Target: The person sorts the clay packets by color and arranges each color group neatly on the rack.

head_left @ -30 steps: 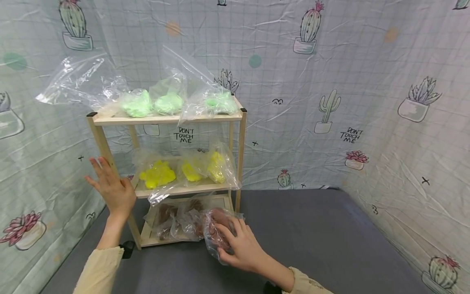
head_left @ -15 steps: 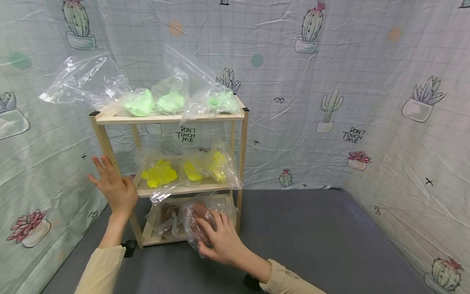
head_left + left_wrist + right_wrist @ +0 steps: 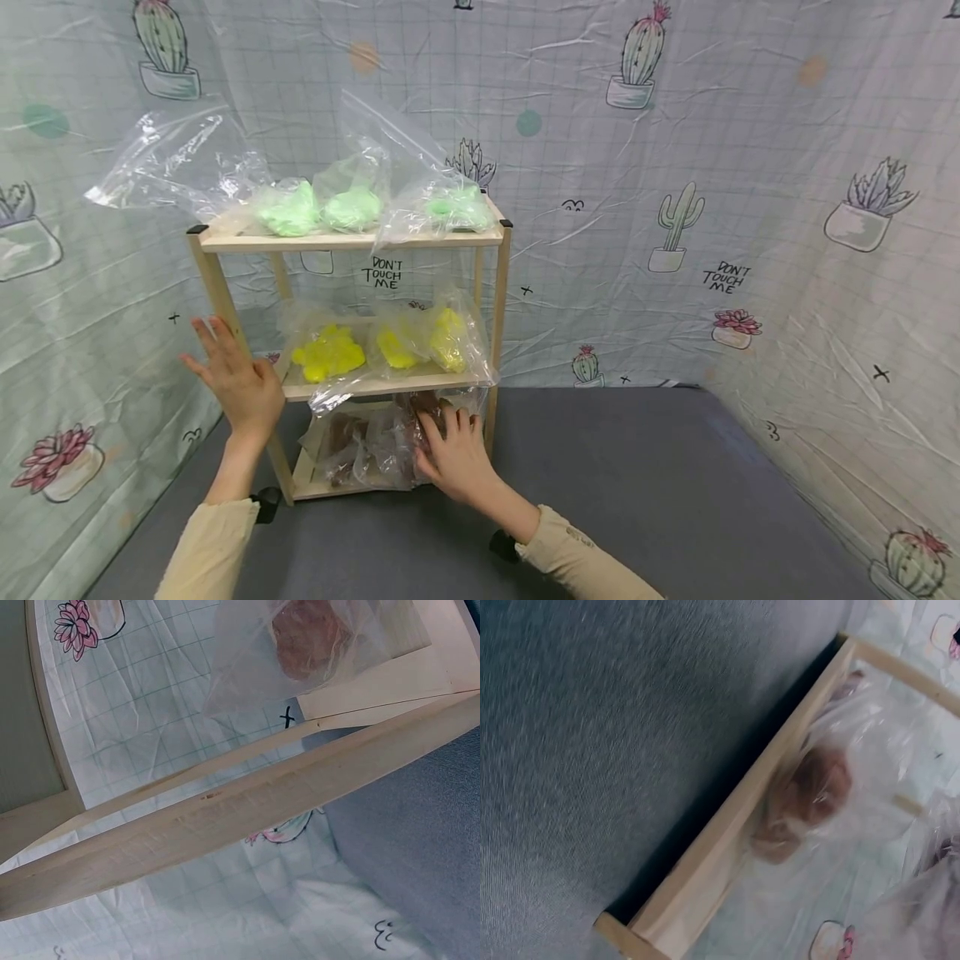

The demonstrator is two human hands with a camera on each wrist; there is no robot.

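Note:
My right hand [image 3: 462,460] reaches into the right part of the bottom shelf [image 3: 303,479], its bent fingers on a clear plastic bag [image 3: 417,410] with a brown dough-like lump. This bag is partly hidden by the hand and the middle shelf. To its left lie more clear bags of brown lumps [image 3: 347,435]. My left hand [image 3: 242,387], fingers spread, rests against the left post [image 3: 217,283] of the wooden rack. Neither hand shows in its wrist view. A bagged brown lump [image 3: 307,637] appears in the left wrist view, and another brown lump [image 3: 821,784] in the right wrist view.
On the middle shelf [image 3: 375,387] sit several bags of yellow lumps [image 3: 330,354]. Bags of pale green lumps [image 3: 352,208] lie on the top shelf [image 3: 352,243], one hanging over its left end. Dark grey cloth [image 3: 637,483] covers the table; printed curtains [image 3: 570,283] stand behind.
My right hand has carried the bag of brown lump left and then further back onto the bottom shelf. My left hand stays against the post.

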